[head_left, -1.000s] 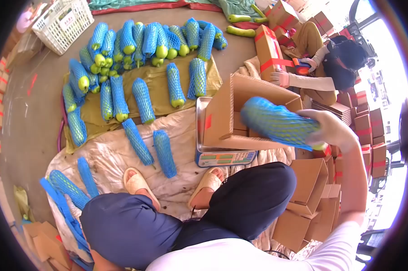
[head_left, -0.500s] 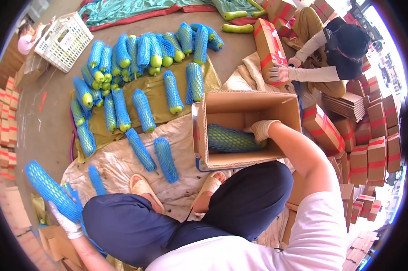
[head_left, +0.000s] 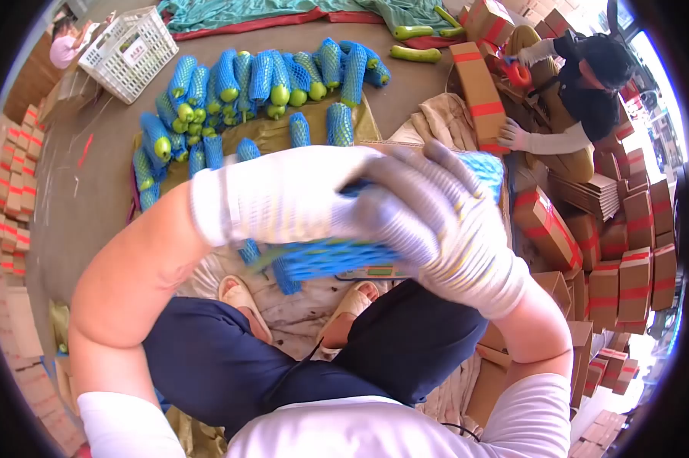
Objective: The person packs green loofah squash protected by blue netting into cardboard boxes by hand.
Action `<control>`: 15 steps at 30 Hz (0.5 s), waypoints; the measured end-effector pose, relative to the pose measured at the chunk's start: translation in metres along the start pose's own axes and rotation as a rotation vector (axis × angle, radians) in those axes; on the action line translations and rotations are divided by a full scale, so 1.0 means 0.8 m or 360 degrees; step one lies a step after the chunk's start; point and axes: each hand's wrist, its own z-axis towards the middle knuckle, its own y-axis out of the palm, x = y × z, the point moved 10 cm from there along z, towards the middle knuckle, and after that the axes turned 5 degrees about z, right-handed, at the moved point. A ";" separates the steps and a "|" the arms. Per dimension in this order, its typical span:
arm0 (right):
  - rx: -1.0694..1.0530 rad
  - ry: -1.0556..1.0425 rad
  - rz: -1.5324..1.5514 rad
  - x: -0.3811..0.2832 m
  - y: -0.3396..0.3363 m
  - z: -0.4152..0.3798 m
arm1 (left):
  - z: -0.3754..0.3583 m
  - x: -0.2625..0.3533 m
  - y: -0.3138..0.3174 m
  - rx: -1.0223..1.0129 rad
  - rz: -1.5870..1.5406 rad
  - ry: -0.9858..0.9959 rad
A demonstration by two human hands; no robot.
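Observation:
Both my hands wear pale knitted gloves and are raised together in front of me, smeared by motion. A gourd in blue foam netting (head_left: 333,260) lies crosswise under them, and more blue netting shows behind the right fingers. My left hand (head_left: 295,195) bends over the gourd from above; its fingertips are hidden behind the right hand. My right hand (head_left: 463,233) is closed round the gourd's right part, fingers curved and overlapping the left hand. Beneath and behind them stands an open cardboard box (head_left: 505,204), mostly covered from view.
Several netted gourds (head_left: 280,80) lie on an olive cloth ahead. A white plastic crate (head_left: 129,57) stands far left. At right, a co-worker (head_left: 589,99) holds a red tape dispenser (head_left: 518,74) beside a long carton (head_left: 478,103). Taped cartons (head_left: 636,286) are stacked at right.
My left hand has come from the lower left to the middle with a netted gourd. My right hand has left the box and joined it. The co-worker now has a tape dispenser up.

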 end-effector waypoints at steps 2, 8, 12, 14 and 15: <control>0.0009 0.0301 0.0264 0.035 -0.005 -0.017 | 0.004 -0.033 -0.007 0.0033 -0.0111 -0.0013; -0.0551 0.1053 0.0440 0.175 0.129 -0.131 | -0.200 -0.201 -0.106 0.1028 -0.0469 -0.0710; -0.0933 0.1060 0.0068 0.212 0.219 -0.161 | -0.427 -0.348 -0.073 0.1563 -0.0331 -0.1329; -0.1103 0.0946 -0.0044 0.220 0.247 -0.164 | -0.521 -0.393 -0.022 0.1600 -0.0201 -0.1657; -0.1137 0.0905 -0.0078 0.221 0.257 -0.161 | -0.572 -0.440 0.012 0.1636 -0.0157 -0.1570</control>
